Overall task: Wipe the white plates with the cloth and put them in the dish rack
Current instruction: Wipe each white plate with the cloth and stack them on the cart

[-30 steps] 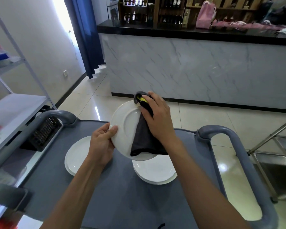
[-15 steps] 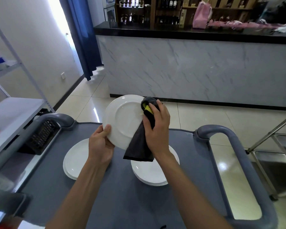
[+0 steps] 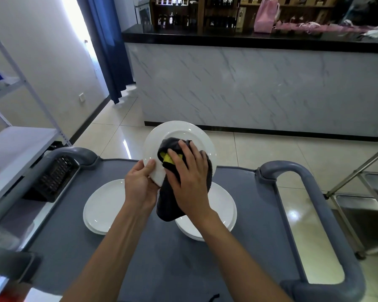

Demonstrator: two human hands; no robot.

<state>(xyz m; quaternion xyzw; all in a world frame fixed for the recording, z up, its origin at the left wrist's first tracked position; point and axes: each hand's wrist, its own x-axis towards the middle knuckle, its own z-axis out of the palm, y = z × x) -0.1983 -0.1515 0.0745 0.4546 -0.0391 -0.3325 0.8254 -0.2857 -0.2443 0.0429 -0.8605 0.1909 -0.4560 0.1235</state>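
One held plate [image 3: 179, 132], two plate stacks [image 3: 103, 205].

A cart [image 3: 260, 247] carries two plate stacks, one left [image 3: 103, 208] and one right [image 3: 223, 205]. Above and between them a tilted plate [image 3: 179, 131] is held up, a cloth [image 3: 168, 205] draped over its near face. A table [image 3: 260, 88] stands beyond; shelving [image 3: 13, 149] flanks the left.
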